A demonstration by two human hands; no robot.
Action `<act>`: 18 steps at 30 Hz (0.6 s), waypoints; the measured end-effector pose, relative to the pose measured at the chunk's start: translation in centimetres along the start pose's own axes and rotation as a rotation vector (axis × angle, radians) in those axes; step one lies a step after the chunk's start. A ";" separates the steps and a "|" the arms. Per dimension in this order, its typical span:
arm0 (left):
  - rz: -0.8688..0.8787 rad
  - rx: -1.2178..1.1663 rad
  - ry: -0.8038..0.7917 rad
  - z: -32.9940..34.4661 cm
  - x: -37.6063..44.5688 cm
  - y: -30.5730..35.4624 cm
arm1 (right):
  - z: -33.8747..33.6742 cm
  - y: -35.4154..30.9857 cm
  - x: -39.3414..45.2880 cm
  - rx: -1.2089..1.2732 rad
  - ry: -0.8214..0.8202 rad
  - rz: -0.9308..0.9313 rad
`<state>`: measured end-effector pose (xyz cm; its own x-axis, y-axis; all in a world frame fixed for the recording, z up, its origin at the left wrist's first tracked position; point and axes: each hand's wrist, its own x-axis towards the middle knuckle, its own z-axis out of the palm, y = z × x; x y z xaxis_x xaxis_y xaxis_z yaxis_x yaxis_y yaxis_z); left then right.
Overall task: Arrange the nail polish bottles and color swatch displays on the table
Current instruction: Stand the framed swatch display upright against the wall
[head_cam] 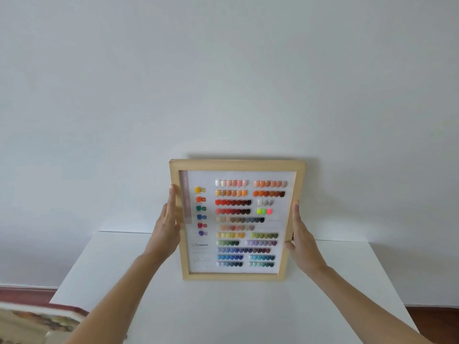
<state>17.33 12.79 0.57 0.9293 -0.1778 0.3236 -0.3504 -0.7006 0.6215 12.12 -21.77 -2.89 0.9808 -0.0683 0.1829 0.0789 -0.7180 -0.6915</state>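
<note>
A wooden-framed color swatch display (236,275) with rows of painted nail tips on a white card is held upright over the back half of the white table (223,311), close to the wall. Its lower edge is at or just above the tabletop; I cannot tell which. My left hand (169,219) presses flat against the frame's left side, fingers straight and pointing up. My right hand (301,234) holds the right side, fingers straight along the edge and thumb hooked over the front. No nail polish bottles are in view.
A blurred second display or box (37,321) with a reddish edge sits at the table's near left corner. A plain white wall (223,83) stands right behind the table. Reddish-brown floor (432,316) shows on both sides.
</note>
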 end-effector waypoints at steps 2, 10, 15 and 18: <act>0.003 0.001 -0.015 0.0 0.7 -0.2 | 0.1 0.0 0.3 -0.005 0.008 0.002; 0.012 -0.008 -0.017 0.5 2.1 0.0 | 0.0 0.3 1.5 -0.026 0.025 0.007; -0.011 -0.001 -0.011 0.8 2.4 -0.1 | -0.2 0.3 1.7 -0.034 0.020 0.000; -0.018 0.014 -0.012 0.8 2.6 -0.1 | -0.2 0.2 1.6 -0.038 0.027 0.008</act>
<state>19.89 11.86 0.74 0.9367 -0.1736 0.3040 -0.3324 -0.7135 0.6168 13.71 -22.16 -2.60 0.9761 -0.0925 0.1967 0.0639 -0.7430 -0.6662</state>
